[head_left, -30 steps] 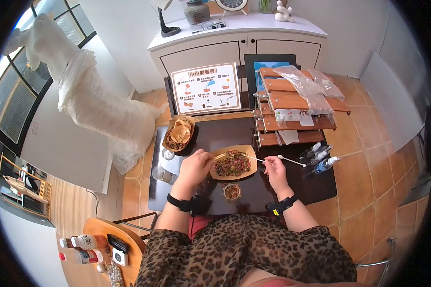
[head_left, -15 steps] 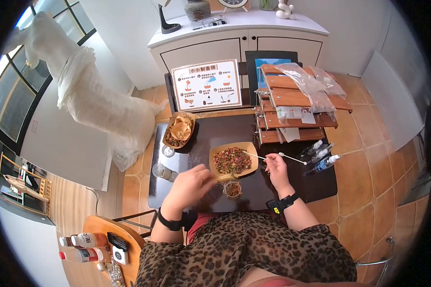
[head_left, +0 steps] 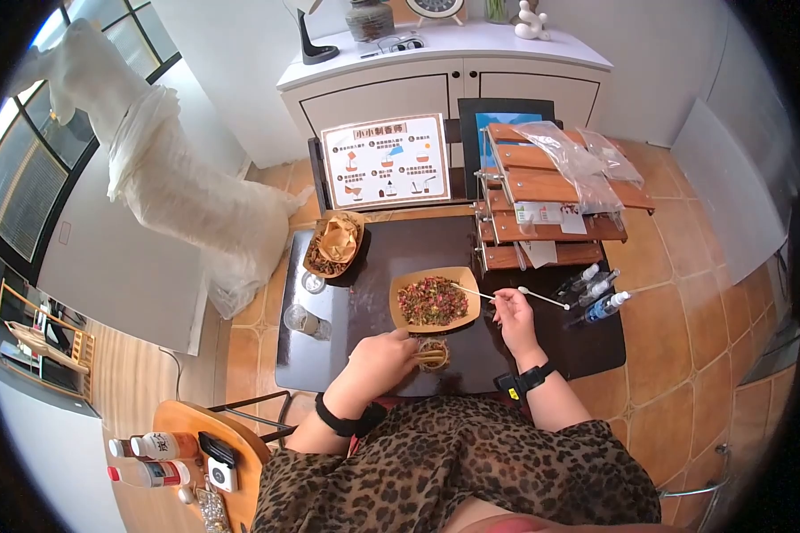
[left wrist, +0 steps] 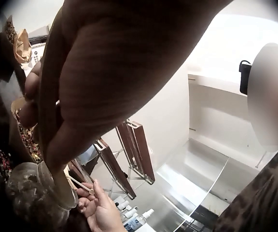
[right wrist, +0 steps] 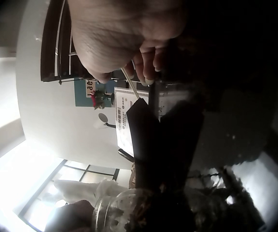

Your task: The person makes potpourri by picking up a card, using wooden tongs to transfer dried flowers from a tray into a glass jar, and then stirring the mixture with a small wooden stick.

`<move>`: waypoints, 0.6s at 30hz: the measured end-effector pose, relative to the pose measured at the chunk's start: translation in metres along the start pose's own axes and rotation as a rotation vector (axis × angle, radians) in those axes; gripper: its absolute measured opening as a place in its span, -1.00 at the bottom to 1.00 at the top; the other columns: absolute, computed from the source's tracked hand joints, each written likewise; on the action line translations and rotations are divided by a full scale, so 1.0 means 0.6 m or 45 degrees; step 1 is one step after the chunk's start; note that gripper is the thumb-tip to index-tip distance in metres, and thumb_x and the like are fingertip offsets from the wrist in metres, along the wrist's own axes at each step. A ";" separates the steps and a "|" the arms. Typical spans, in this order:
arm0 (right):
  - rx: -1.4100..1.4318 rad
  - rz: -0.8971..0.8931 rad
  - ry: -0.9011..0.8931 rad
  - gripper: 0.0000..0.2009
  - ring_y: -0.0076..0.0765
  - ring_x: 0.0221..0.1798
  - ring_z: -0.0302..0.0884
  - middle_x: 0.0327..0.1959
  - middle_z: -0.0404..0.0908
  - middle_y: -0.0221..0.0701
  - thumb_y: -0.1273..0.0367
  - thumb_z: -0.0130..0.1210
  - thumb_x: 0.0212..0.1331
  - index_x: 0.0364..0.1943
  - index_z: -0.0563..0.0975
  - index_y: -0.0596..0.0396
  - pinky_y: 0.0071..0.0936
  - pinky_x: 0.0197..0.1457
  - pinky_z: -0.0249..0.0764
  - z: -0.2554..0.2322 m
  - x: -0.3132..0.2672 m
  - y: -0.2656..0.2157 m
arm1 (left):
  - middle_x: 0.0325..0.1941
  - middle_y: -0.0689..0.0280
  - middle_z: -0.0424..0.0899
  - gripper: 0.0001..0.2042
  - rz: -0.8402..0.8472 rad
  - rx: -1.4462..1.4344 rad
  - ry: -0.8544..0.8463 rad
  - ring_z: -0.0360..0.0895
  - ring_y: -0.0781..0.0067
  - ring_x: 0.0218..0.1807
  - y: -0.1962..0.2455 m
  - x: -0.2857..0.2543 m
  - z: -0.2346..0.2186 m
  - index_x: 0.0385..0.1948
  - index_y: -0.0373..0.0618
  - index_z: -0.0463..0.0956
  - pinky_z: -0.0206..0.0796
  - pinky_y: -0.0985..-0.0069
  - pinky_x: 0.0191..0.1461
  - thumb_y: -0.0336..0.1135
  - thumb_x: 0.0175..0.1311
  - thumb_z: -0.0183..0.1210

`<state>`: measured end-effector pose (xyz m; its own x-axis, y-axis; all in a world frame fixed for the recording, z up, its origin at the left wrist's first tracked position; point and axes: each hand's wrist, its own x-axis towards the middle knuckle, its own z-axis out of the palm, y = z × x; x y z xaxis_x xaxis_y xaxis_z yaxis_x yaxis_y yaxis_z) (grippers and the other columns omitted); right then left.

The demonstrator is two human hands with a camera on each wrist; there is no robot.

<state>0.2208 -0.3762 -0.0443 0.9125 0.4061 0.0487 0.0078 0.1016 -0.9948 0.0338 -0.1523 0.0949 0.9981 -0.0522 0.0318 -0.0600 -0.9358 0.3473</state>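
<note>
My left hand (head_left: 378, 364) grips wooden tongs (head_left: 428, 358), whose tips reach into the mouth of a small glass jar (left wrist: 25, 191). The jar holds dried plant bits and stands just in front of a brown paper tray (head_left: 395, 300). Mixed dried petals and herbs (head_left: 431, 300) cover the tray's bottom. Between the fingers of my right hand (head_left: 514, 318) is a thin pale stick (head_left: 477, 291), its far end over the tray's right rim. In the right wrist view the stick (right wrist: 131, 84) points out from the fingertips.
A second paper tray (head_left: 333, 247) sits at the far left, near a glass jar (head_left: 307, 322) on its side. A white stick (head_left: 542, 298) and several small bottles (head_left: 604, 306) are at the right. Folding wooden racks (head_left: 551, 195) and an instruction sheet (head_left: 385, 160) stand behind.
My left hand has brought the tongs from the herbs in the tray toward me and down into the jar. My right hand stays in place with its stick.
</note>
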 end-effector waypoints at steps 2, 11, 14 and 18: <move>0.004 -0.009 -0.001 -0.79 -0.69 -0.36 0.44 -0.28 0.59 -0.51 0.32 0.14 0.43 -0.03 0.51 0.18 -0.67 -0.29 0.41 0.000 0.001 0.003 | -0.29 0.26 0.58 -0.84 0.019 0.002 0.039 0.64 0.12 -0.27 -0.001 0.003 0.005 -0.28 -0.05 0.62 0.51 0.24 -0.26 -0.22 0.23 0.28; 0.019 -0.017 -0.003 -0.79 -0.69 -0.37 0.44 -0.31 0.59 -0.53 0.32 0.14 0.43 -0.03 0.51 0.16 -0.67 -0.29 0.41 0.000 0.001 0.005 | -0.33 0.23 0.55 -0.85 0.047 0.043 0.115 0.65 0.13 -0.28 0.002 0.016 0.007 -0.35 -0.09 0.52 0.52 0.23 -0.26 -0.28 0.16 0.26; 0.017 -0.009 -0.003 -0.80 -0.70 -0.38 0.43 -0.33 0.58 -0.54 0.33 0.14 0.42 -0.03 0.52 0.16 -0.68 -0.29 0.41 0.001 0.000 0.001 | -0.32 0.23 0.55 -0.84 0.045 0.036 0.125 0.65 0.13 -0.27 0.003 0.019 0.006 -0.33 -0.09 0.53 0.52 0.23 -0.25 -0.28 0.16 0.27; -0.030 -0.012 0.009 -0.81 -0.71 -0.39 0.42 -0.37 0.55 -0.56 0.34 0.15 0.41 -0.05 0.53 0.15 -0.69 -0.30 0.41 0.000 0.001 0.005 | -0.31 0.23 0.56 -0.84 0.027 0.010 0.093 0.65 0.12 -0.24 0.004 0.019 0.005 -0.31 -0.09 0.54 0.52 0.22 -0.22 -0.27 0.19 0.27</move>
<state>0.2215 -0.3757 -0.0474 0.9153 0.3987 0.0576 0.0259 0.0843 -0.9961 0.0450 -0.1563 0.0932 0.9931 -0.0467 0.1072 -0.0806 -0.9374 0.3387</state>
